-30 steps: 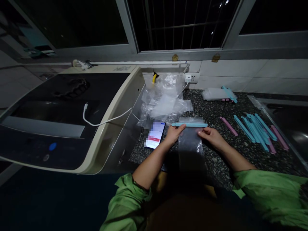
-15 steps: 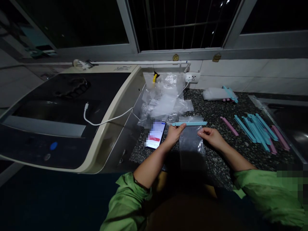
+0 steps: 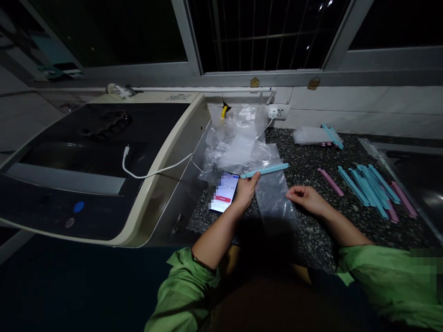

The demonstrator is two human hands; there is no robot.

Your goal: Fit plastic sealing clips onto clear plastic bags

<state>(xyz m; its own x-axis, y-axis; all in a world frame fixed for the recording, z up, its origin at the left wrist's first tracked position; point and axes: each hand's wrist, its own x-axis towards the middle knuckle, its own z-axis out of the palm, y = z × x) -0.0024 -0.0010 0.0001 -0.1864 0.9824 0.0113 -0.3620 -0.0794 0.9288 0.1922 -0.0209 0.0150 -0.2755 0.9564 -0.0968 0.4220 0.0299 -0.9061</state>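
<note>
Blue clip (image 3: 270, 169) had tilted from level, right end raised — left hand (image 3: 246, 192) pinching it toward its left end, over the counter (image 3: 301, 166). Right hand (image 3: 306, 198) curled beside the clear bag (image 3: 275, 199) — could not tell whether it pinched anything.

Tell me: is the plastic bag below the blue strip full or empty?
Empty, it seems: the clear bag looks flat, with no contents visible through it.

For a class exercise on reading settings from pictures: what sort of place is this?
Probably a household laundry or kitchen corner, at a guess: what looks like a washing machine stands beside a speckled stone counter, with a tiled wall behind.
</note>
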